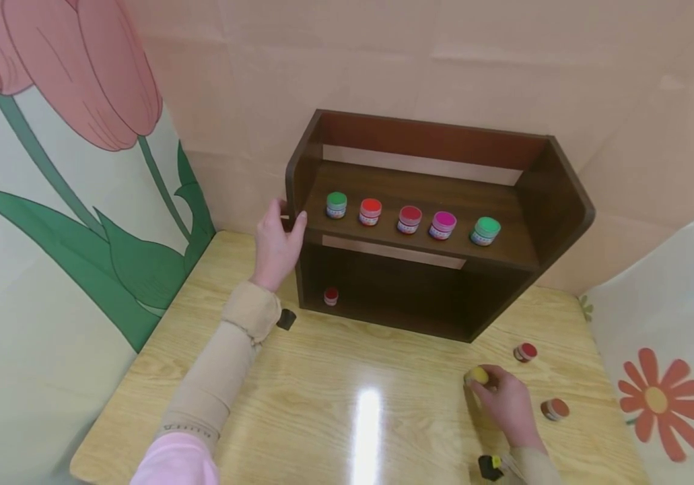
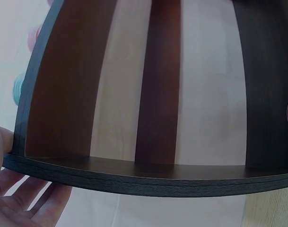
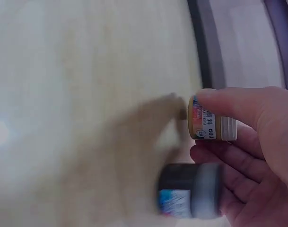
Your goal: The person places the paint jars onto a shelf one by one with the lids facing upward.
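My left hand (image 1: pixel 279 246) grips the front edge of the left side panel of a dark brown two-tier shelf (image 1: pixel 419 252). In the left wrist view the thumb lies on one face of that panel (image 2: pixel 158 184) and the other fingers on the opposite face. Low at the right, my right hand (image 1: pixel 509 403) pinches a small yellow paint jar (image 1: pixel 477 376) between thumb and fingers. The right wrist view shows the jar's (image 3: pixel 207 120) printed label. Beside the lower fingers there is a blurred black jar with a greyish lid (image 3: pixel 188 191); whether those fingers hold it I cannot tell.
Several paint jars, including a green one (image 1: pixel 336 205) and a magenta one (image 1: pixel 442 225), line the upper shelf. One red jar (image 1: pixel 331 296) stands at the lower left. On the wooden table (image 1: pixel 322 391), a dark red jar (image 1: pixel 525 352) and a brownish jar (image 1: pixel 555 409) lie to the right.
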### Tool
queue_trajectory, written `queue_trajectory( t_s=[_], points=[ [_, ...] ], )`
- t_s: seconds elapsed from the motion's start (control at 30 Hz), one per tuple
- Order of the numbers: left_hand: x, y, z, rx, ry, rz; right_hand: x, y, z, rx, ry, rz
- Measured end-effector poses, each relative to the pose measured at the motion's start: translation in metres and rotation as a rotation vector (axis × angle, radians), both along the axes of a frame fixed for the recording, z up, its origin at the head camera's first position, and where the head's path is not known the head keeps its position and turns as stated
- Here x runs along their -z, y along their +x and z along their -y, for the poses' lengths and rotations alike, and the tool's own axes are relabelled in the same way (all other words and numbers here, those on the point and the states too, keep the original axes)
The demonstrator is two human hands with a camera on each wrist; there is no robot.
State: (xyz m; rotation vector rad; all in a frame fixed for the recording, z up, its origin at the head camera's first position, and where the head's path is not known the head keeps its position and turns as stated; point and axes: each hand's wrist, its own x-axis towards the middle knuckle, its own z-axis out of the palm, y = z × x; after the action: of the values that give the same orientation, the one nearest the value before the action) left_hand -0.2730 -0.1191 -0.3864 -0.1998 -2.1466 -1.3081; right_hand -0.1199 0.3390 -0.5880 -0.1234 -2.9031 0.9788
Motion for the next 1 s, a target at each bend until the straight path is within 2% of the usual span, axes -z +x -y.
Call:
queue_trajectory(
  t_s=[0.2,0.5,0.77,1.0],
  points=[
    [-0.002,0.0,0.0,0.0,-0.001,0.003,-0.019,-0.014,0.008,-0.049,-0.036,-0.14],
    [-0.001,0.001,-0.001,0.002,-0.011,-0.002,-0.043,-0.031,0.026,-0.074,-0.094,-0.103],
    [-0.001,0.001,-0.001,-0.002,-0.016,0.002,-0.047,-0.037,0.036,-0.08,-0.116,-0.162],
    [0.0,0.001,-0.001,-0.001,-0.016,0.001,-0.045,-0.043,0.043,-0.066,-0.13,-0.204]
  ],
)
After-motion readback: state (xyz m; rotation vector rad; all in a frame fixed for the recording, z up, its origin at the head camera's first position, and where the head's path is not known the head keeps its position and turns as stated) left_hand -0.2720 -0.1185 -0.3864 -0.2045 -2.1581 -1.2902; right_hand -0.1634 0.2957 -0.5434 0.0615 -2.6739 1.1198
